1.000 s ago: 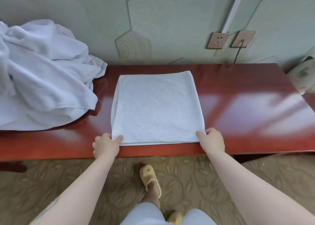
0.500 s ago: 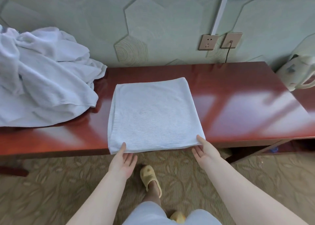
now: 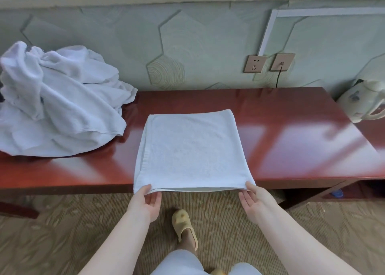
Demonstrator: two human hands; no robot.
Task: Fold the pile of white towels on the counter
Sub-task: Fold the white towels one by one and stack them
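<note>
A folded white towel (image 3: 191,152) lies flat in the middle of the red-brown counter (image 3: 291,150), its near edge hanging slightly over the counter's front. My left hand (image 3: 146,201) is palm up at the near left corner, thumb touching the towel's edge and fingers straight just below it. At the near right corner, my right hand (image 3: 253,199) is also palm up, its thumb tip against the corner. A crumpled pile of white towels (image 3: 56,102) sits on the counter's left end.
A pale electric kettle (image 3: 363,102) stands at the counter's right end. Two wall sockets (image 3: 269,63) are behind, one with a cord plugged in. Below me are patterned carpet and my foot in a yellow slipper (image 3: 184,224).
Both hands let go of the towel's near corners, dropped below the counter edge and turned palm up. The towel has slid nearer so its front edge overhangs. The camera tilted up.
</note>
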